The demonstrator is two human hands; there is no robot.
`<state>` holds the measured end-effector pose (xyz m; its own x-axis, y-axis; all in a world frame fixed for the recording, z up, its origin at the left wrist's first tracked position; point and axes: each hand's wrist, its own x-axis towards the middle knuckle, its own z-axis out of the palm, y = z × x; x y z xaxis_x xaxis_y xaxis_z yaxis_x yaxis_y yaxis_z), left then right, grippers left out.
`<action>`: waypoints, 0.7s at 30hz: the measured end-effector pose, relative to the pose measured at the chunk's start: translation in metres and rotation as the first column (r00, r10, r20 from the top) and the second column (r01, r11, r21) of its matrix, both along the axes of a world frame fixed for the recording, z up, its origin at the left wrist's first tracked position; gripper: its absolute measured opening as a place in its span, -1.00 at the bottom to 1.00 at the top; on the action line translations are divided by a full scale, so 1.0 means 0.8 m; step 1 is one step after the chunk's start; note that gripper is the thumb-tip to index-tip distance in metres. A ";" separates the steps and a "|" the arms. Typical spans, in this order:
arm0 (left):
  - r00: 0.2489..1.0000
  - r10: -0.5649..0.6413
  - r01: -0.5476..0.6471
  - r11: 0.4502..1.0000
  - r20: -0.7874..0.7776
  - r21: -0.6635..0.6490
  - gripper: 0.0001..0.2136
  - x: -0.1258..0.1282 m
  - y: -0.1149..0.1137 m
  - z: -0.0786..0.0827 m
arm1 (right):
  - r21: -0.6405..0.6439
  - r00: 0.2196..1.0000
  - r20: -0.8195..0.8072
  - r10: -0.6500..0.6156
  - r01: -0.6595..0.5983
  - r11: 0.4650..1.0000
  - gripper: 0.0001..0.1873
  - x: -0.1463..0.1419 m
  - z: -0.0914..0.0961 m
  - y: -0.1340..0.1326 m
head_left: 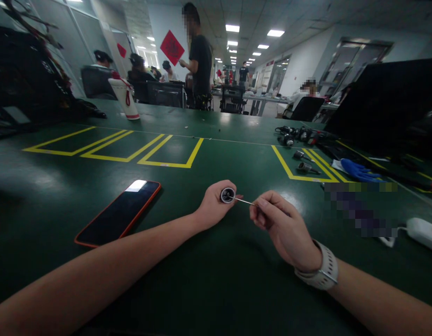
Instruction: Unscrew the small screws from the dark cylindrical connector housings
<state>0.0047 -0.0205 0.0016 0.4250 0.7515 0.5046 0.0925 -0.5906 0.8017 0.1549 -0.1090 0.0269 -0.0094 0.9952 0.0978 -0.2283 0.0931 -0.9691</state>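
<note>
My left hand (211, 205) is wrapped round a small dark cylindrical part, whose round open end (227, 195) with a pale rim faces me. The rest of that part is hidden in my fist. Pinched between the thumb and fingers of my right hand (280, 224) is a thin metal rod (244, 201). Its tip reaches the open end of the part; how deep it goes I cannot tell. Any handle on the rod is covered by my right fingers. Both hands are just above the green table (216, 284).
A phone (121, 214) in an orange case lies left. Two metal cylindrical parts (305, 167) rest inside yellow tape at right, near a blue glove (357, 169) and black cabled devices (289, 136). A paper cup (123, 98) stands at the back left. People sit and stand beyond.
</note>
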 end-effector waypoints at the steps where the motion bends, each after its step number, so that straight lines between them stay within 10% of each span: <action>1: 1.000 -0.001 0.001 1.000 0.001 -0.007 -0.82 0.000 0.000 0.000 | 0.006 1.000 0.008 0.001 -0.001 1.000 -0.83 0.000 0.000 0.000; 9: 0.986 0.089 -0.079 0.994 -0.138 0.077 -0.83 -0.001 -0.002 0.003 | 0.118 0.966 0.255 -0.031 0.000 0.993 -0.83 0.004 -0.007 -0.002; 21: 1.000 -0.008 0.008 1.000 -0.020 -0.018 -0.84 -0.001 -0.001 0.002 | -0.032 0.999 -0.038 -0.004 0.003 0.999 -0.84 -0.002 0.003 -0.002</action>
